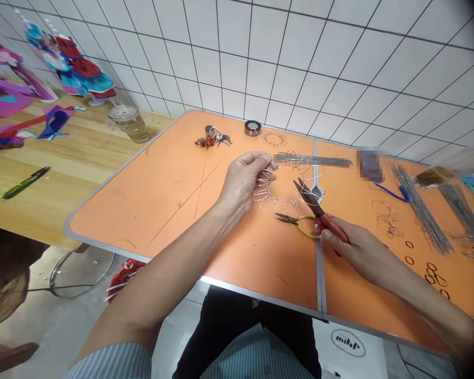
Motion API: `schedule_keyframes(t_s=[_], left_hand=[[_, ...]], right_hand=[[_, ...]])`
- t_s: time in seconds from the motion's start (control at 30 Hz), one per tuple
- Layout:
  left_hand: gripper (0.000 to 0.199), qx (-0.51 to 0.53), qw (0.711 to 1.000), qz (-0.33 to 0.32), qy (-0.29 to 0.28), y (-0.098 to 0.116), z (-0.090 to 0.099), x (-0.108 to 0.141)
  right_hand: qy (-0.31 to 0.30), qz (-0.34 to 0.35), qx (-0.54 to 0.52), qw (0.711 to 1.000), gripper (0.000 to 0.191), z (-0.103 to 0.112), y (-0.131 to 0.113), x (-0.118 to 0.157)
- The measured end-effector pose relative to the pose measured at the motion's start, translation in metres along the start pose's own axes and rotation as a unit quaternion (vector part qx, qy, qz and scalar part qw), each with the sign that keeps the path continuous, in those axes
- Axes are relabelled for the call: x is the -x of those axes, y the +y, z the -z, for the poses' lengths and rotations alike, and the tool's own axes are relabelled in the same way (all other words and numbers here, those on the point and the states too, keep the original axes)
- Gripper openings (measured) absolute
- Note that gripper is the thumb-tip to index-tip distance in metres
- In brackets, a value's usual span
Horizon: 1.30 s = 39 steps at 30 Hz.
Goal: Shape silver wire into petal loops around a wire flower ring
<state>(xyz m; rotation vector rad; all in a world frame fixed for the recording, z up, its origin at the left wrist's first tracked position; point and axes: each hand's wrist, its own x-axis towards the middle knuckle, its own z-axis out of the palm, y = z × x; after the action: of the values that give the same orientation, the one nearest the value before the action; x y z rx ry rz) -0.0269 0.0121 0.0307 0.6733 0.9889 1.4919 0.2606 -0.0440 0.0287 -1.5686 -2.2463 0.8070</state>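
Note:
My left hand [245, 179] pinches the left side of a ring of looped silver wire [286, 200] above the orange table [174, 226]. My right hand [347, 242] is wrapped round the red handles of long-nose pliers [310, 197], whose dark jaws point up and left, slightly apart, at the ring's right side. Whether the jaws touch the wire I cannot tell. Below the ring lie small pliers with yellow handles [306, 226]. Behind it is a bundle of straight wires [319, 160].
A roll of tape [253, 128] and a small red trinket [211, 138] lie at the back. More wire bundles [422, 210] and dark rings [430, 273] are on the right. A glass of liquid [130, 123] and a green cutter [26, 182] are on the wooden table at left.

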Motion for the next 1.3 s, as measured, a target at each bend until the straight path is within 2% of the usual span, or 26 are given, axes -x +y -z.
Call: schedule_keyframes(t_s=[0.1,0.17,0.47,0.63,0.8,1.3], left_hand=[[0.015,0.010,1.000,0.017,0.001,0.000,-0.001,0.000],[0.014,0.016,1.000,0.020,-0.002,0.000,-0.001,0.000],[0.018,0.028,0.999,-0.001,-0.030,-0.008,0.003,0.000],[0.023,0.017,0.999,-0.006,-0.032,-0.013,0.004,-0.002],[0.019,0.013,1.000,0.001,-0.022,-0.013,0.003,-0.001],[0.021,-0.004,1.000,-0.011,-0.014,-0.013,0.000,0.000]], right_hand=[[-0.024,-0.010,0.048,0.999,0.032,-0.001,-0.006,-0.008],[-0.016,-0.003,0.055,0.998,0.033,-0.004,-0.010,-0.014],[0.001,0.020,0.017,1.000,0.034,-0.022,-0.016,-0.030],[-0.001,0.031,0.001,1.000,0.028,-0.026,-0.020,-0.032],[0.000,0.034,-0.005,0.999,0.026,-0.029,-0.016,-0.032],[-0.002,0.028,-0.030,0.999,0.026,-0.033,-0.010,-0.031]])
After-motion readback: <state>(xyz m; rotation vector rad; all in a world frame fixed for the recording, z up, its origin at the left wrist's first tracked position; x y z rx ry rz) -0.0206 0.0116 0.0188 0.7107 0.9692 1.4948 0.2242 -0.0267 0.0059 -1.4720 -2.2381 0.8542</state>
